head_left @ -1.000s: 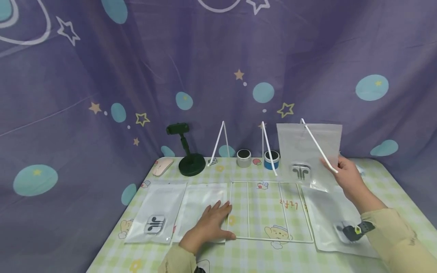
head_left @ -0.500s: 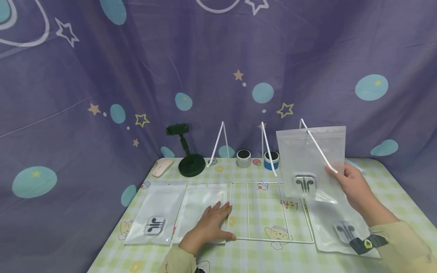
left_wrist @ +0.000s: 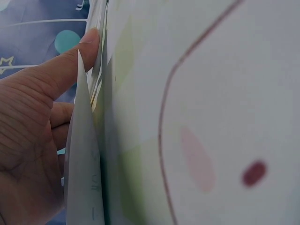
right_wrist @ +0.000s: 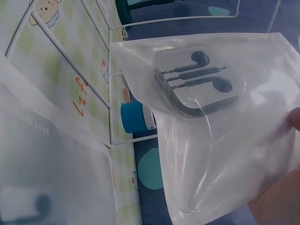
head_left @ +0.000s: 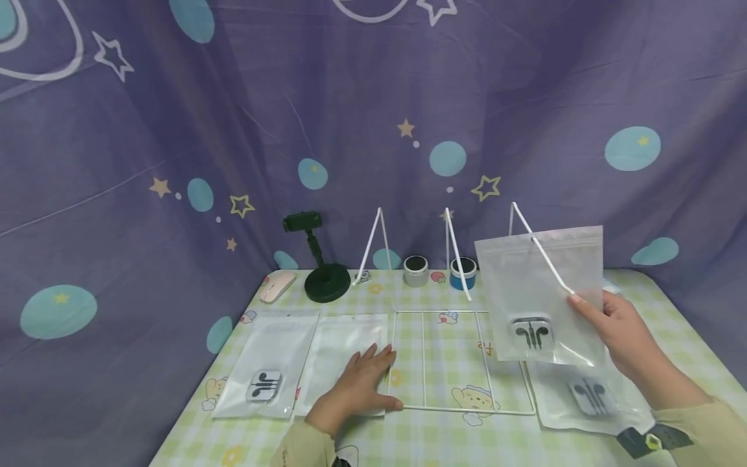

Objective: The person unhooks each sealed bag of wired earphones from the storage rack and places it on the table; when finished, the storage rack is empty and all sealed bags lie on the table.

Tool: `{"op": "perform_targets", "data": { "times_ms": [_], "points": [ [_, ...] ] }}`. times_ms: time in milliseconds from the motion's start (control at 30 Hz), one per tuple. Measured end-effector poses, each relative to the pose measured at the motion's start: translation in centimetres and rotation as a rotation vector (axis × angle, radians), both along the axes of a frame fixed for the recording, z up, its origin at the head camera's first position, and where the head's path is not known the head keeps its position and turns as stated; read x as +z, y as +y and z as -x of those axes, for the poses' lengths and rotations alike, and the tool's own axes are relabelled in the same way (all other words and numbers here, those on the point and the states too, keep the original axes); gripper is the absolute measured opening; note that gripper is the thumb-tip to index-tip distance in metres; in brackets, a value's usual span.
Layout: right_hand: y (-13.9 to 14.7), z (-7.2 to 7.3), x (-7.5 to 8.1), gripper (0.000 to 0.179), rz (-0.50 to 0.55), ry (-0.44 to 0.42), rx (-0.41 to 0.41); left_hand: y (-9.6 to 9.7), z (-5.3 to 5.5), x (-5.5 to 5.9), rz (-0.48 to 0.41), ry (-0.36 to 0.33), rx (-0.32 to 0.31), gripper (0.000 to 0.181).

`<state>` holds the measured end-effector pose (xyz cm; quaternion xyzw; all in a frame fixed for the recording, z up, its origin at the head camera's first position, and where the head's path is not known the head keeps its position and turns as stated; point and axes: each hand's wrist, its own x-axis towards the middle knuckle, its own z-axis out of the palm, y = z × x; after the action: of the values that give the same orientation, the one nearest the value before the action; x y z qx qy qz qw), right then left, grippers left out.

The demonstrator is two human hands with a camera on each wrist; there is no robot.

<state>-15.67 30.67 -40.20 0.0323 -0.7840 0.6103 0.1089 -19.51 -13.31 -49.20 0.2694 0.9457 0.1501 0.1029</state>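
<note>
My right hand (head_left: 627,337) pinches the right side of a clear zip bag (head_left: 513,279) with boxed earphones (head_left: 532,333) inside. The bag's top hole is threaded on the rightmost prong of a white wire rack (head_left: 463,410), part way along the arm; my thumb is close to the prong's tip. In the right wrist view the earphone case (right_wrist: 199,82) shows through the plastic. Spread flat, my left hand (head_left: 358,383) rests over the rack base's left edge and a flat bag (head_left: 332,344). The left wrist view shows that hand's thumb (left_wrist: 70,65) along the bag's edge.
Another earphone bag (head_left: 265,350) lies at far left, and one more bag (head_left: 574,405) lies right of the rack. Behind stand a pink mouse (head_left: 278,286), a dark green phone stand (head_left: 327,282), a silver speaker (head_left: 416,277) and a blue speaker (head_left: 463,280).
My right hand has drawn the hanging bag along the prong toward me, down and to the right, nearer the tip. The left hand has stayed in place.
</note>
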Motion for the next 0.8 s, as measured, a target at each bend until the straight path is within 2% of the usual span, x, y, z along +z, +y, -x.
{"op": "perform_targets", "data": {
  "times_ms": [567,800],
  "points": [
    [0.8,-3.9,0.2,0.017,-0.021,-0.029,0.021,0.0,-0.2,0.3,-0.035,-0.034,-0.006,0.097],
    [1.1,-5.3,0.1,0.017,-0.108,-0.042,0.009,-0.1,-0.1,0.2,-0.032,-0.045,0.001,0.098]
  ]
}}
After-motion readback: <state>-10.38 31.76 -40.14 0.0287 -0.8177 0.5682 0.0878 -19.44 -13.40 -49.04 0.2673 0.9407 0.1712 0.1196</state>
